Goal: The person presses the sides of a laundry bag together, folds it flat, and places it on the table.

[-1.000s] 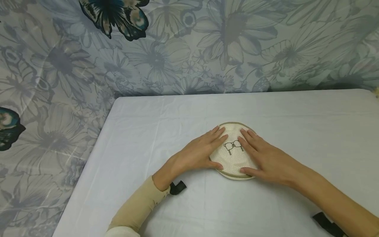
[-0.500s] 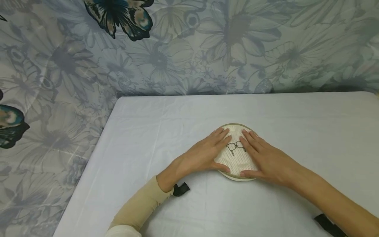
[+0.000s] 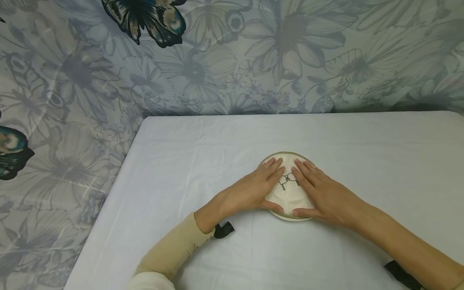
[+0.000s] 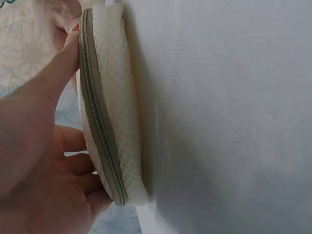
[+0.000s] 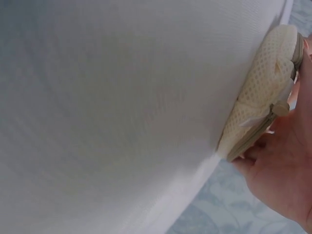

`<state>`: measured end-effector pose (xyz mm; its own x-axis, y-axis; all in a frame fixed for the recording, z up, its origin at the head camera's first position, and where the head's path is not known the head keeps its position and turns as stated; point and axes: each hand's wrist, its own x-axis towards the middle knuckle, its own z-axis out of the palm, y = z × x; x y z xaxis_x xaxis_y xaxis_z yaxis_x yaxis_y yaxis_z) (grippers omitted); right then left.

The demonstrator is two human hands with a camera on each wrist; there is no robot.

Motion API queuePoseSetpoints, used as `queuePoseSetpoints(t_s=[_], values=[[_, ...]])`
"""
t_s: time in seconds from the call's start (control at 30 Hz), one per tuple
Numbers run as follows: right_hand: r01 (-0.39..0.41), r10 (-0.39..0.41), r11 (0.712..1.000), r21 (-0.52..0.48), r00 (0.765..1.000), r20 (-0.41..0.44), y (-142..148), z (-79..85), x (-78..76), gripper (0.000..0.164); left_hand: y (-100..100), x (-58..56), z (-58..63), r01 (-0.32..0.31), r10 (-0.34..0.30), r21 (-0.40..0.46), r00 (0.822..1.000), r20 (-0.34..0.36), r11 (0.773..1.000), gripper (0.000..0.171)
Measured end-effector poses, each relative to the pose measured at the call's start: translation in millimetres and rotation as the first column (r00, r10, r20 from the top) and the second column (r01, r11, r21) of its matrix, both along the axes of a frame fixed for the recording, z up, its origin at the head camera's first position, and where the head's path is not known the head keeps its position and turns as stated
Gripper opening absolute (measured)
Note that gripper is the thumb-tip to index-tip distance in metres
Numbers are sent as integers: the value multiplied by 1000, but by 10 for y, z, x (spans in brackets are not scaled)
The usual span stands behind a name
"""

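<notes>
A round cream mesh laundry bag [image 3: 290,197] with a dark line print on top lies on the white-covered table. My left hand [image 3: 253,187] rests on its left part, fingers straight and thumb apart along the near edge. From the other side my right hand [image 3: 328,197] lies on the right part in the same way. In the left wrist view, a beige zipper [image 4: 100,122] runs around the bag's side between the top and the thick mesh wall [image 4: 119,107]. The zipper pull [image 5: 280,108] shows in the right wrist view, close to the right palm.
The white tablecloth [image 3: 174,161] spreads around the bag on all sides. Behind the table hangs a floral backdrop [image 3: 217,72] with dark butterflies [image 3: 152,20]. Black straps [image 3: 224,230] sit at the wrists.
My left hand has slid slightly right, farther over the bag's top, covering more of the print. My right hand stays nearly in place, and the head view has shifted a little.
</notes>
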<state>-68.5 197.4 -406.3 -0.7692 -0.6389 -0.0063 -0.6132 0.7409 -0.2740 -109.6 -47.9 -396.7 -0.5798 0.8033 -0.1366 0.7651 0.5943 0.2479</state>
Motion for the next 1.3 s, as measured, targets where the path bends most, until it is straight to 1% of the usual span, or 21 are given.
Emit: queuePoseSetpoints(t_s=[0.17,0.3,0.53,0.6,0.83,1.1,1.2,1.3], values=[[-1,1,1000,-6,1000,4,-3,-9,-6,102,20,13,-42,1,-2,-58,1000,-23,998,109],[-1,1,1000,-9,1000,-4,-2,-23,-5,103,37,33,-43,-12,8,-105,999,-31,994,108],[-15,13,1000,-25,997,-69,9,-62,-6,102,63,29,-25,-18,13,-150,999,-33,989,109],[-19,17,1000,-21,997,-74,11,-71,-9,102,71,25,-22,-19,15,-163,1000,-28,986,110],[-21,21,1000,12,999,-30,4,-65,-27,101,96,11,-2,-30,24,-212,999,-31,977,112],[-4,4,1000,6,1000,-16,-36,-52,-12,103,74,43,-2,-32,20,-226,998,-54,974,113],[2,-2,1000,-5,1000,-10,-37,-38,5,103,54,65,-4,-29,19,-206,998,-54,978,113],[25,-25,1000,-15,1000,-3,-24,-15,28,103,45,73,-6,-23,13,-175,998,-59,984,113]])
